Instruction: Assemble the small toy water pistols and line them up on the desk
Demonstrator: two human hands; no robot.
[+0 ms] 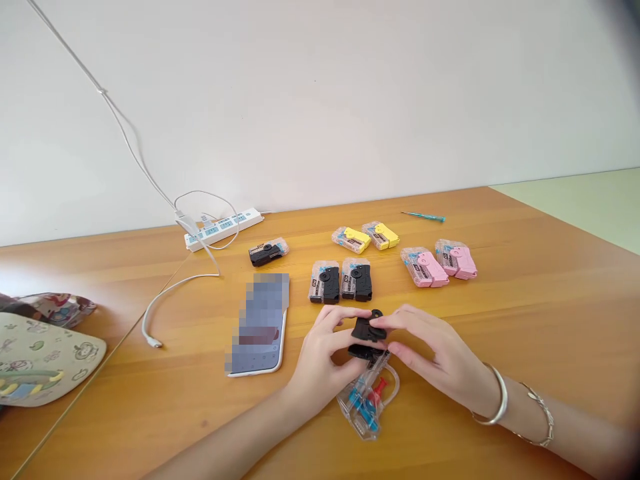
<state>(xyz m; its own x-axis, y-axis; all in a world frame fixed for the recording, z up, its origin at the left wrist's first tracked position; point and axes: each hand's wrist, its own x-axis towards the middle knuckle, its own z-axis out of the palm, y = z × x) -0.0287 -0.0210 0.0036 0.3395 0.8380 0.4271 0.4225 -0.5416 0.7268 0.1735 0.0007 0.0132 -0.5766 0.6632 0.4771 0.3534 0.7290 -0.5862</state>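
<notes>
Head view. Wooden table below white wall; pale green floor at far right. Power strip near wall; white cable loops across table. Phone, screen blurred, left of hands. Black packets, yellow packets, pink packets in group beyond hands. Screwdriver near far edge. Patterned bag at left. Left hand: fingers curled, pinching black plastic piece with thumb hidden. Right hand: fingers slightly spread, fingertips pressed on same piece, held above clear packet containing blue and red parts.
</notes>
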